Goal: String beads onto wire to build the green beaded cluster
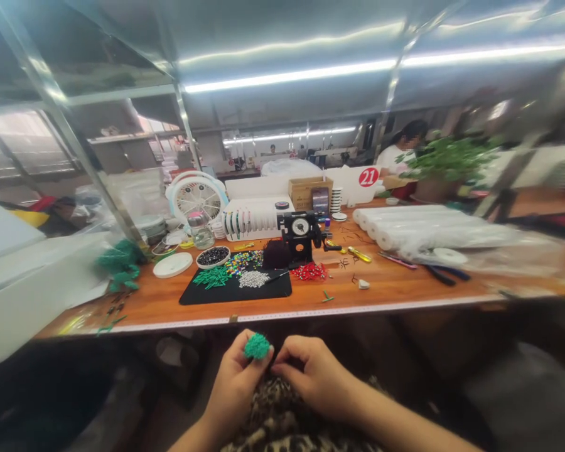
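Below the table's front edge, my left hand [238,376] is closed around a bundle of green pieces [257,346], whose rounded end shows above the thumb. Close beside it on the right, my right hand [313,373] has its thumb and forefinger pinched together; whatever is between them is too small to make out. Ahead on the table, a black mat [235,294] bears loose green pieces [213,278], silvery white pieces [253,279] and multicoloured beads [243,262]. A round dish of black pieces [213,256] stands at its back left.
Behind the mat stands a black machine with a dial [301,235], with red pieces [309,271] in front. White rolls [405,229], pliers [445,274] and a plant [445,163] are at the right. Green bundles [122,263] lie left. A person [402,154] sits beyond.
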{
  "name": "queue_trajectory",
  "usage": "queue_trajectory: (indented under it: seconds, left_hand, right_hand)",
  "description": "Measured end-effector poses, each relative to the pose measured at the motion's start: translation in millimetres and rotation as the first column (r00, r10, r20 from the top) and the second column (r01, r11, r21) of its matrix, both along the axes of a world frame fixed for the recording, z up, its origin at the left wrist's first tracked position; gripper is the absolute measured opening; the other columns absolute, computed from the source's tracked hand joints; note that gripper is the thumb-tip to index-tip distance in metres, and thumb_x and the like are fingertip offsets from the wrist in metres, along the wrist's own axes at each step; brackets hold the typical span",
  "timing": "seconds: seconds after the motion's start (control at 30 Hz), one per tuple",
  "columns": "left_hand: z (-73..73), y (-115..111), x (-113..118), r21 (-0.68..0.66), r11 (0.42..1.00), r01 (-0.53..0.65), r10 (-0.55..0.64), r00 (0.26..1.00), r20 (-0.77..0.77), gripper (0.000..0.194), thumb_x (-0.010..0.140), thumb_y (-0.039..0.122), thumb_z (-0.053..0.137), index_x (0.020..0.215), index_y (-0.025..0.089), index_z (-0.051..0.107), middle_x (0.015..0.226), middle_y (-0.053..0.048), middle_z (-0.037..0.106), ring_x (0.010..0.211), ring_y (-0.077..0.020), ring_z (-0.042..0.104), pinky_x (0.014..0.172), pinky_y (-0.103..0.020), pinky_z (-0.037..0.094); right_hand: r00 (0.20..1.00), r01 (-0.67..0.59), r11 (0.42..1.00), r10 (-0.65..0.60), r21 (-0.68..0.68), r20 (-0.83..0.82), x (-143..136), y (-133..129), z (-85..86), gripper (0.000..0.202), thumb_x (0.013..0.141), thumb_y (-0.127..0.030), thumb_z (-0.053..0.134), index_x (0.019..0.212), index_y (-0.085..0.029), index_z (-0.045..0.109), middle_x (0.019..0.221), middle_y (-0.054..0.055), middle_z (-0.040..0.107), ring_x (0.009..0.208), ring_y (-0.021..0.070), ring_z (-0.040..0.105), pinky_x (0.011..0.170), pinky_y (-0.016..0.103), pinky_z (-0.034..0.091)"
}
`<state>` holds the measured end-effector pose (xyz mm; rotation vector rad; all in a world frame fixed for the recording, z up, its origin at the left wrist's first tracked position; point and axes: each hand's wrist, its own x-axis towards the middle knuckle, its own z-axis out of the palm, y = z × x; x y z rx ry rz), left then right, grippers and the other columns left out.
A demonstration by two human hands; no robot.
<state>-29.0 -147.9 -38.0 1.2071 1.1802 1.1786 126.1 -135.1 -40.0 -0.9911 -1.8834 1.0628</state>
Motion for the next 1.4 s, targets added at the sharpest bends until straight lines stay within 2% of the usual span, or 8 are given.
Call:
queue_trajectory:
  seconds: [0.23, 0.4, 0.53, 0.67, 0.93, 1.1, 1.3, 1.4]
  left_hand:
    - [-5.9, 5.3, 0.5, -0.011, 0.997, -0.074, 0.074, 0.997, -0.035, 0.026, 0.078, 0.042, 0.060, 0.086, 0.016, 0.059, 0.049, 0.005, 0.040, 0.048, -0.0109, 0.041, 0.047, -0.021, 0.035]
    - [-2.5, 18.2, -21.2, 0.131, 0.930, -0.342, 0.330, 0.938, 0.108, 0.027, 0.078, 0.040, 0.061, 0.089, 0.015, 0.062, 0.048, 0.005, 0.043, 0.047, -0.0110, 0.044, 0.050, -0.022, 0.040]
    - [-0.9, 13.2, -24.8, -0.048, 0.996, -0.078, 0.079, 0.997, 0.022, 0.029, 0.072, 0.036, 0.067, 0.090, 0.013, 0.064, 0.061, -0.003, 0.059, 0.054, -0.0156, 0.057, 0.050, -0.024, 0.045]
    - [-3.9, -0.1, -8.7, -0.233, 0.966, 0.112, -0.097, 0.992, 0.075, 0.035, 0.067, 0.041, 0.070, 0.084, 0.011, 0.064, 0.033, 0.006, 0.040, 0.027, -0.0083, 0.035, 0.030, -0.018, 0.024]
    - [-1.7, -4.5, 10.4, 0.007, 0.998, 0.061, -0.061, 0.998, -0.014, 0.026, 0.073, 0.039, 0.066, 0.067, 0.016, 0.058, 0.043, 0.003, 0.048, 0.030, -0.0061, 0.036, 0.031, -0.017, 0.022]
    - [-5.0, -6.3, 6.8, -0.041, 0.974, 0.223, -0.218, 0.971, 0.102, 0.029, 0.076, 0.044, 0.061, 0.068, 0.019, 0.050, 0.045, 0.003, 0.049, 0.028, -0.0060, 0.032, 0.029, -0.017, 0.021]
    - [21.9, 14.6, -38.9, 0.241, 0.924, -0.297, 0.297, 0.954, 0.038, 0.028, 0.067, 0.039, 0.073, 0.069, 0.018, 0.054, 0.044, 0.006, 0.041, 0.035, -0.0068, 0.033, 0.032, -0.015, 0.024]
    - [33.3, 24.2, -62.2, 0.297, 0.883, -0.363, 0.369, 0.929, 0.037, 0.023, 0.069, 0.033, 0.072, 0.068, 0.019, 0.053, 0.044, 0.006, 0.039, 0.036, -0.0076, 0.035, 0.034, -0.016, 0.028]
  right_hand:
    - [0.993, -0.034, 0.999, 0.029, 0.035, 0.116, 8.4, -1.9, -10.9, 0.009, 0.074, -0.016, 0.056, 0.065, -0.016, 0.059, 0.064, -0.001, 0.059, 0.061, 0.0105, 0.051, 0.057, 0.020, 0.036]
    - [0.999, 0.008, 1.000, -0.008, 0.000, 0.049, 18.9, 0.0, -11.1, 0.016, 0.076, -0.019, 0.055, 0.060, -0.015, 0.056, 0.061, -0.001, 0.056, 0.062, 0.0114, 0.050, 0.059, 0.021, 0.036]
    - [0.995, 0.050, 0.990, -0.061, -0.128, -0.084, 20.0, 1.4, -11.4, 0.019, 0.076, -0.027, 0.058, 0.063, -0.014, 0.059, 0.061, 0.000, 0.059, 0.063, 0.0128, 0.051, 0.061, 0.022, 0.039]
    - [0.981, 0.028, 0.970, -0.073, -0.241, -0.181, 14.4, 0.6, -12.0, 0.021, 0.074, -0.032, 0.061, 0.064, -0.013, 0.062, 0.061, 0.001, 0.060, 0.060, 0.0128, 0.052, 0.059, 0.023, 0.040]
    - [0.968, -0.050, 0.953, -0.026, -0.298, -0.248, 5.1, -6.9, -15.6, 0.021, 0.073, -0.030, 0.062, 0.061, -0.013, 0.062, 0.057, -0.002, 0.058, 0.056, 0.0100, 0.049, 0.056, 0.020, 0.039]
    - [0.973, -0.177, 0.917, 0.107, -0.359, -0.206, 6.0, -8.7, -18.2, 0.016, 0.071, -0.027, 0.062, 0.065, -0.014, 0.068, 0.059, -0.001, 0.062, 0.055, 0.0100, 0.051, 0.055, 0.019, 0.039]
    - [0.996, -0.082, 0.946, 0.087, -0.312, 0.001, 26.6, 0.9, -27.0, 0.011, 0.066, -0.024, 0.065, 0.061, -0.016, 0.070, 0.058, -0.001, 0.061, 0.059, 0.0118, 0.054, 0.055, 0.019, 0.040]
    - [0.995, -0.063, 0.955, 0.084, -0.289, 0.062, 36.8, 6.5, -29.9, 0.011, 0.068, -0.025, 0.064, 0.063, -0.016, 0.069, 0.061, 0.000, 0.063, 0.061, 0.0129, 0.056, 0.059, 0.021, 0.042]
